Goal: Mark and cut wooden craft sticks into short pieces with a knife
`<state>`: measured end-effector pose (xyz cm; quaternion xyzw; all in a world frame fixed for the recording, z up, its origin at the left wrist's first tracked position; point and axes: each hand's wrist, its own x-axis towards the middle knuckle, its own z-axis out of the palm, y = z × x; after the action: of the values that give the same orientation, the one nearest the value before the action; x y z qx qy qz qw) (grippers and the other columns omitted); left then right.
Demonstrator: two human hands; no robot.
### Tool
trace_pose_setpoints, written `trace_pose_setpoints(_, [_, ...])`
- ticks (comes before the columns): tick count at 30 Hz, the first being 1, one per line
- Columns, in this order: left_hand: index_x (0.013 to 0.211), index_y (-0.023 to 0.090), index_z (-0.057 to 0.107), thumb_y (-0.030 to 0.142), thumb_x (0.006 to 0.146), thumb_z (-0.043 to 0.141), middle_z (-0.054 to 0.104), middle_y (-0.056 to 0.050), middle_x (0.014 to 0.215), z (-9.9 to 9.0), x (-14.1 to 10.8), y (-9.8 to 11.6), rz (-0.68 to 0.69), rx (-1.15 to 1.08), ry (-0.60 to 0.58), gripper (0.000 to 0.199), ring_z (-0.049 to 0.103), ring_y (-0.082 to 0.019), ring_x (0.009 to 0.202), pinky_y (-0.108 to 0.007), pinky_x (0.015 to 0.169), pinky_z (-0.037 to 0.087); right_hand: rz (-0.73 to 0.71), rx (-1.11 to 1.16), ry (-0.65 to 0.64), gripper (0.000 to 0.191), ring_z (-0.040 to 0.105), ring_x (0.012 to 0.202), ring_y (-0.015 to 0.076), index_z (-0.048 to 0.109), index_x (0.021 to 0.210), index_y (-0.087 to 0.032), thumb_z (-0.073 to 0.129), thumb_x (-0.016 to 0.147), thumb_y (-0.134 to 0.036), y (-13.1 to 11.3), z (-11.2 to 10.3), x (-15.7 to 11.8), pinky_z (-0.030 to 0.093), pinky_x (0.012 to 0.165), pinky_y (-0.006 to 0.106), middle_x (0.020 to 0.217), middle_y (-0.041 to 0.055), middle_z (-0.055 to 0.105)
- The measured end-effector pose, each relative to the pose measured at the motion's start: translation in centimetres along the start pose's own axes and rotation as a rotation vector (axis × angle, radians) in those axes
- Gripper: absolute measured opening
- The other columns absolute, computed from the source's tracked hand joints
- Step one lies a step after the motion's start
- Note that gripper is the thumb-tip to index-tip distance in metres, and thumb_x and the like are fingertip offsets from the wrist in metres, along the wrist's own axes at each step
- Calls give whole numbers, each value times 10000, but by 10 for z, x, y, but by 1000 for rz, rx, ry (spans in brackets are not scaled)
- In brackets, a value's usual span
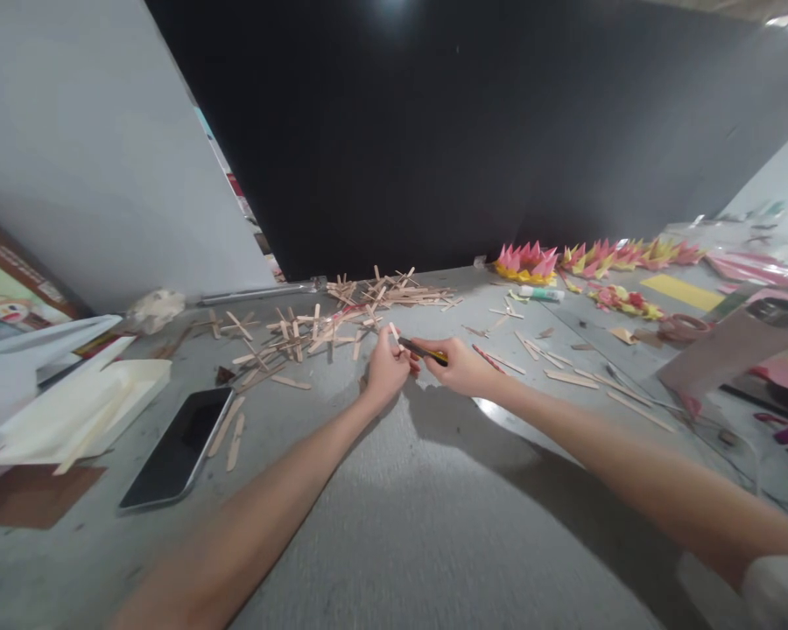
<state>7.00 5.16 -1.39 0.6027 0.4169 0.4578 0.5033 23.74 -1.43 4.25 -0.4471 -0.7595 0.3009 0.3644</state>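
Observation:
In the middle of the head view, my left hand (pixel 389 366) is closed on a wooden craft stick (pixel 393 331), whose pale end pokes up past my fingers. My right hand (pixel 458 367) grips a black-and-yellow utility knife (pixel 426 352) that points left. Its tip meets the stick at my left fingers; the blade itself is too small to make out. Just beyond my hands lies a pile of craft sticks (pixel 315 325), some joined into crossed shapes. More loose sticks (pixel 571 379) are scattered to the right.
A phone (pixel 177 451) lies at left, beside a white tray (pixel 151 374). Pink-and-yellow folded-paper flowers (pixel 526 264), a glue tube (pixel 541 294) and a tape roll (pixel 684 327) are at right. A black panel (pixel 446 140) rises behind the table.

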Motion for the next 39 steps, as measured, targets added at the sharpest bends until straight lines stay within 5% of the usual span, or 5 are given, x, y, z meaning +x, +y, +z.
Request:
trace_pose_setpoints(6, [1185,239,443,175,853,640,648,68,652,2,-1,4,7,-6,-29,391,634,-152,461,-243,466,519,57,-86,-58,526,749,982,246,758,1345,-170,530,872,-161,1,-20,13,598,914,376,1226,78,797])
trace_pose_setpoints(13, [1191,230,414,144,833,637,645,80,601,-2,4,3,-35,-17,2,431,679,-183,483,-264,500,546,42,-6,27,543,733,1087,261,708,1406,-106,499,914,-202,0,0,5,572,957,352,1294,123,766])
trace_pose_setpoints(17, [1227,220,423,148,842,619,660,69,636,0,3,2,-41,12,-27,438,665,-166,483,-262,506,543,62,-56,-5,520,703,821,199,723,1391,-146,487,933,-217,-2,-3,3,566,785,305,1104,90,817])
trace_pose_setpoints(29, [1305,225,517,213,888,599,663,40,697,6,-1,2,86,106,-100,426,599,-112,473,-191,456,444,192,-194,-224,419,322,491,118,826,1159,-238,486,915,-223,-39,-54,12,291,518,288,581,-40,531])
trace_pose_setpoints(39, [1351,223,589,103,854,562,683,22,716,3,-5,0,242,329,-172,512,610,-146,575,-246,620,468,368,-128,-385,158,316,442,106,836,870,-204,735,854,-324,-66,-90,38,262,454,300,490,-25,437])
